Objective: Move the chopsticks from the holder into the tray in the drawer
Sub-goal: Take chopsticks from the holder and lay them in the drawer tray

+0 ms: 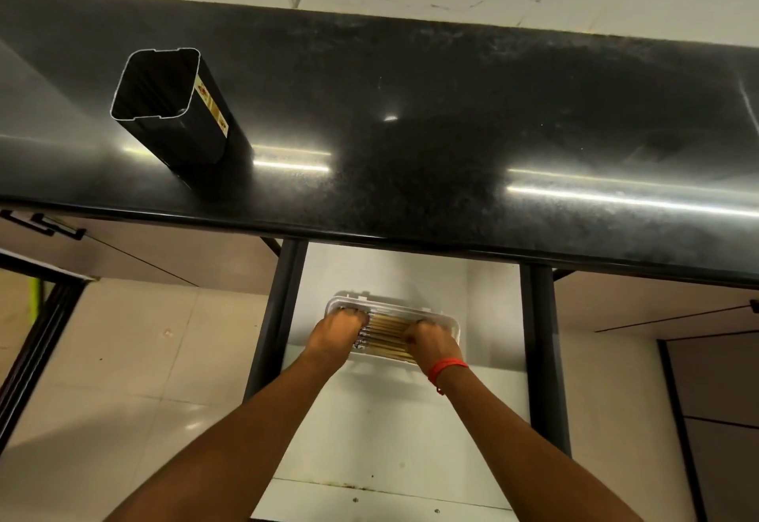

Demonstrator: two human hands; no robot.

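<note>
A black rectangular chopstick holder (172,107) stands on the dark countertop at the left, and nothing shows inside its open top. Below the counter edge a drawer (394,419) is pulled out. In it lies a clear plastic tray (445,322) holding several tan chopsticks (388,334) laid side by side. My left hand (339,330) rests curled over the left ends of the chopsticks. My right hand (429,341), with a red band at the wrist, is curled over their right ends. The fingertips are hidden, so whether either hand grips the chopsticks is unclear.
The glossy black countertop (451,152) runs across the view with a white marble wall behind. Dark drawer rails (275,316) flank the drawer on both sides. Cabinet fronts and a beige tiled floor (143,357) lie to the left and right below.
</note>
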